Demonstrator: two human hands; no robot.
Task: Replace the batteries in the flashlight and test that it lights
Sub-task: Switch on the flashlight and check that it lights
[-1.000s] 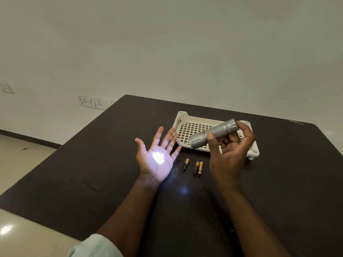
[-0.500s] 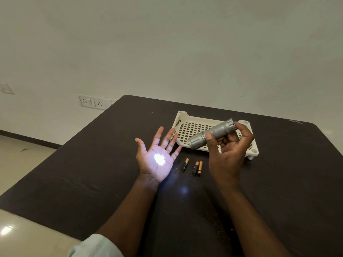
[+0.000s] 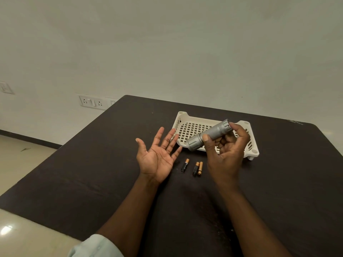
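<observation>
My right hand point(image 3: 225, 154) grips a silver flashlight point(image 3: 209, 134) above the table, thumb on its barrel and a finger on the tail end. Its head points down-left toward my left hand point(image 3: 157, 156), which is held palm up with fingers spread and holds nothing. No light spot shows on the palm. Three black and copper batteries lie on the dark table between my hands: one point(image 3: 185, 165) alone, and a pair point(image 3: 197, 168) side by side.
A cream perforated plastic tray point(image 3: 187, 127) stands on the dark table point(image 3: 92, 173) behind the flashlight. The table's left edge drops to a tiled floor. Wall sockets point(image 3: 92, 102) sit on the wall at the left.
The bright light spot on my left palm and its glow on the table have gone out. Both hands and the flashlight have stayed almost in place.
</observation>
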